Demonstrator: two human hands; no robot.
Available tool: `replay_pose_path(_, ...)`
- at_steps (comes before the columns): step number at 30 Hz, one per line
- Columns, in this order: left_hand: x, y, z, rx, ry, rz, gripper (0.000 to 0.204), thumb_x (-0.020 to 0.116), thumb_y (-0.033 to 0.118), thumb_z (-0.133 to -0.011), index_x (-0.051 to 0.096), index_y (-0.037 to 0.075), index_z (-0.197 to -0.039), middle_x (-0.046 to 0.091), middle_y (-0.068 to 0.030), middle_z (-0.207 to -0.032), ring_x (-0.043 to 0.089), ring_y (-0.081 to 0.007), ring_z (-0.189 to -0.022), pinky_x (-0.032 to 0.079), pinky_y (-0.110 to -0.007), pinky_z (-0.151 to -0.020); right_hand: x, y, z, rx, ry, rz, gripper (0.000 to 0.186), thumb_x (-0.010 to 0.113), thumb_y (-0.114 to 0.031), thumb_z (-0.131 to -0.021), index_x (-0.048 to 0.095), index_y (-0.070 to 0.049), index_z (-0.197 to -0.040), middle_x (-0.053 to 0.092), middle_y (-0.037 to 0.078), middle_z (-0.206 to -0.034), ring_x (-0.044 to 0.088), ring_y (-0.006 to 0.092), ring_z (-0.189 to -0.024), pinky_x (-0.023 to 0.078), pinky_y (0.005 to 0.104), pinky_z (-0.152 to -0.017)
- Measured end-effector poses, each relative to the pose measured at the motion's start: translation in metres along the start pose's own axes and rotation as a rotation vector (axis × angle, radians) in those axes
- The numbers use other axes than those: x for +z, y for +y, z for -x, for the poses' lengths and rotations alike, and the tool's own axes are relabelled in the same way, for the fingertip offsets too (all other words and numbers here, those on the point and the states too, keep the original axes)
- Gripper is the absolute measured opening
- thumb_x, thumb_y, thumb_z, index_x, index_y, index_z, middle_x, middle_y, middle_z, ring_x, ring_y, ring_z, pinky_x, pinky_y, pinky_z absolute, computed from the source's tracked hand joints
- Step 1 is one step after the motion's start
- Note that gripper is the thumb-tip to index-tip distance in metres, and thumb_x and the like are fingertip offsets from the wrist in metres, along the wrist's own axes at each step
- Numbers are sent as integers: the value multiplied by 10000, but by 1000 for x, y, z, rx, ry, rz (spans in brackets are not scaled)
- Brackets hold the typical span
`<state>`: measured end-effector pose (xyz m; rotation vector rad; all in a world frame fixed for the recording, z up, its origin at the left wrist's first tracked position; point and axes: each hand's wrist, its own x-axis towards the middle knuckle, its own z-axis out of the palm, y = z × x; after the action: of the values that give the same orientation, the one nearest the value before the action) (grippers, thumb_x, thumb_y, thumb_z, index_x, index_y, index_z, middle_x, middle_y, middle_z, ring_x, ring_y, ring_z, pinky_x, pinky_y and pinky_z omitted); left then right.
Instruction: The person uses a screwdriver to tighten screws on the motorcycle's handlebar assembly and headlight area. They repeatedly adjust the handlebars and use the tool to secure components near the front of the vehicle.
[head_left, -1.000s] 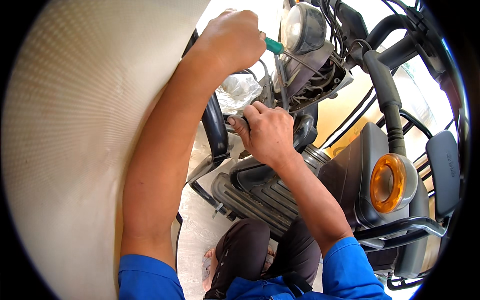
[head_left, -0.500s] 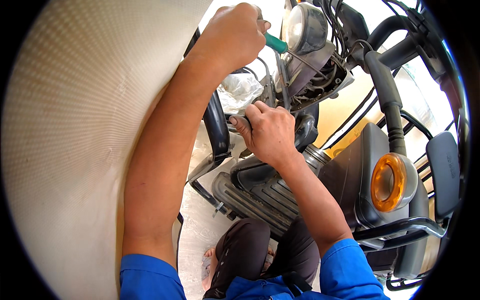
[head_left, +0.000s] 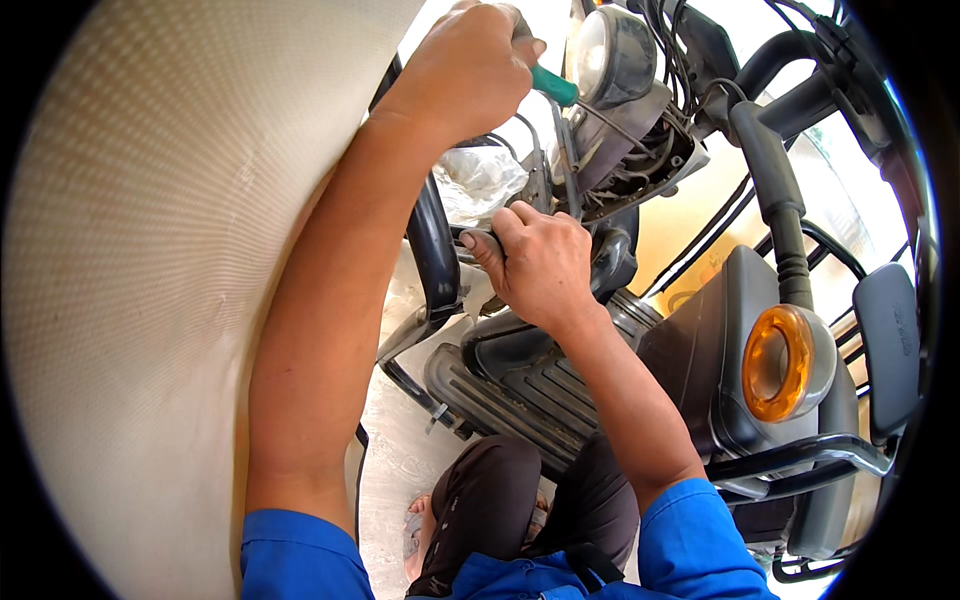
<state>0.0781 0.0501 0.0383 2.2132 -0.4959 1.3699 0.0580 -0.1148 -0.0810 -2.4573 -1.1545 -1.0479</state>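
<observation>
My left hand [head_left: 470,65] is raised at the top of the view, closed around a green-handled screwdriver [head_left: 553,87] whose thin shaft points down beside the headlamp [head_left: 610,55] of a motor vehicle. Below it my right hand [head_left: 535,262] is closed on a dark metal part near the steering column, just under the open lamp housing with loose wires [head_left: 640,160]. What the right hand's fingers pinch is partly hidden.
A large cream woven panel [head_left: 170,300] fills the left side. A black ribbed footboard [head_left: 510,395] lies below my hands. An amber turn signal [head_left: 780,362] and a black handlebar grip [head_left: 775,180] stand to the right. My knees and a sandalled foot show at the bottom.
My left hand with the screwdriver has risen slightly toward the top of the view. My right hand has stayed in place on the dark part.
</observation>
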Motion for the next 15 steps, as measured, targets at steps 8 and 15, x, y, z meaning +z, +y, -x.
replay_pose_path(8, -12, 20, -3, -263, -193, 31, 239, 615, 185, -958, 661, -26, -1063, 650, -199, -1011, 639, -275, -929, 475, -373, -831, 0, 1, 2, -5, 6, -5, 446, 657, -434, -927, 631, -37, -725, 595, 86, -690, 626, 308, -607, 478, 422, -585)
replay_pose_path(15, 2, -1, 6, 15, 81, 24, 306, 618, 262, -971, 658, -30, -1055, 677, -174, -880, 648, -279, -809, 480, -395, -750, 0, 0, 1, -3, 9, -2, 446, 663, -432, -923, 631, -35, -723, 593, 91, -684, 627, 311, -604, 481, 422, -584)
